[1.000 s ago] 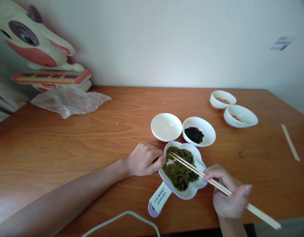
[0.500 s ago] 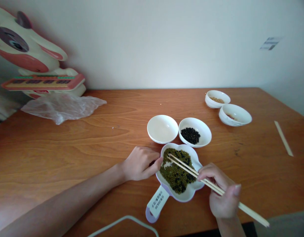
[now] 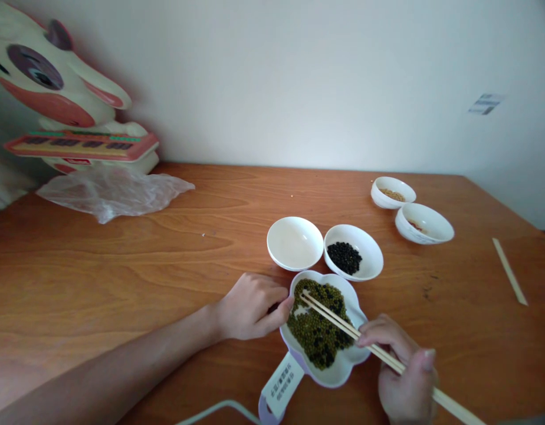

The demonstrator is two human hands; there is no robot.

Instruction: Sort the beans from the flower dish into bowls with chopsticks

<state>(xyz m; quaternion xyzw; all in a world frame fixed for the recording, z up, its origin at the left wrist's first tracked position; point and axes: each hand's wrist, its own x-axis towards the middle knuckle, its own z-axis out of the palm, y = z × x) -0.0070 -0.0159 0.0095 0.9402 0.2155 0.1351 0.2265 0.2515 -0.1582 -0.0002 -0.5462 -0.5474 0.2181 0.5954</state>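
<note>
A pair of wooden chopsticks [image 3: 332,317] is held in my right hand [image 3: 400,369]. Their tips are close together among the green beans [image 3: 310,330] at the upper left of a white flower-shaped dish [image 3: 332,379]. Black beans lie mixed in with the green ones; I cannot tell whether the tips pinch one. My left hand [image 3: 255,307] has its thumb and fingers closed on the dish's left rim. Just behind the dish stand a white bowl of black beans [image 3: 344,258] and an empty white bowl [image 3: 294,243]. A labelled handle [image 3: 282,383] points toward me.
Two more white bowls stand at the back right, one with tan grains [image 3: 393,193], the other with a few reddish bits [image 3: 416,226]. A paper strip [image 3: 510,271] lies far right. At left are a plastic bag [image 3: 115,192] and a cow-shaped toy keyboard [image 3: 84,144]. A white cable [image 3: 219,406] runs in front.
The view has tilted, so the table items appear lower. My left hand stays on the dish rim, and the chopstick tips remain at nearly the same spot in the beans.
</note>
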